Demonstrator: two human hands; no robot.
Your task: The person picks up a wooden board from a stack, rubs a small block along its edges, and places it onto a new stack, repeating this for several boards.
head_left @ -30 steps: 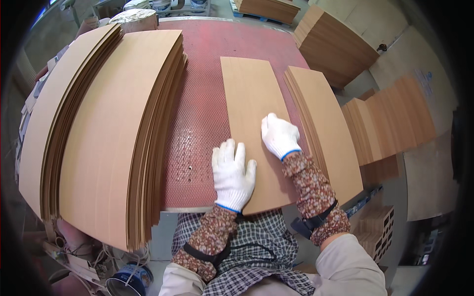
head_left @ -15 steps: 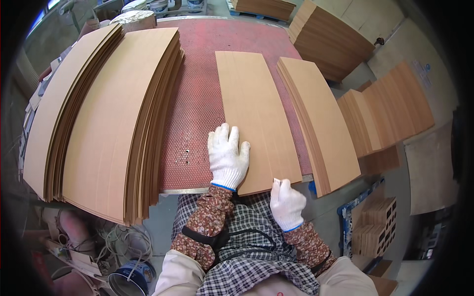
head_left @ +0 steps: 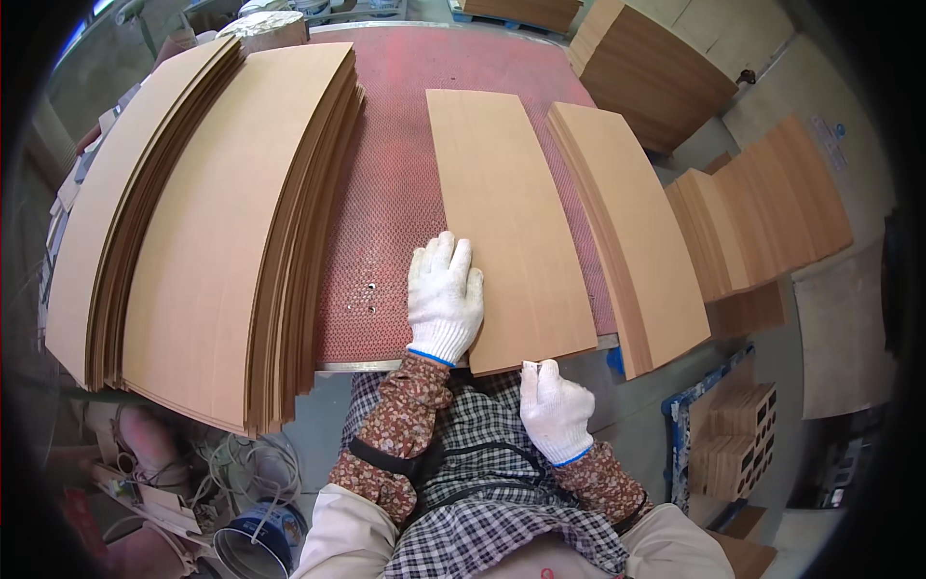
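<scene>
Right of the middle of the red mesh-patterned tabletop [head_left: 386, 183] lies the loose board [head_left: 521, 241], its long axis running from the tabletop's near edge toward its far side and leaning slightly left at the far end. Its near end reaches just past the tabletop's near edge. From the left hand [head_left: 446, 294], which is the nearer and rests along the board's left edge close to that end of the tabletop, the board extends rightward and away. Those fingers lie flat and pressed together, pointing toward the tabletop's far side, the thumb a little apart on the board.

At the tabletop's near edge, the right hand [head_left: 557, 410] sits by the board's near end, the board stretching away ahead of it. Its fingers are curled in, seemingly pinching a pale scrap [head_left: 530, 366] too small to identify; whether this touches the board, I cannot tell.

The board is a long, thin rectangle, light tan with faint lengthwise grain and a slightly darker edge; its top looks smooth and flat, without visible marks.
</scene>
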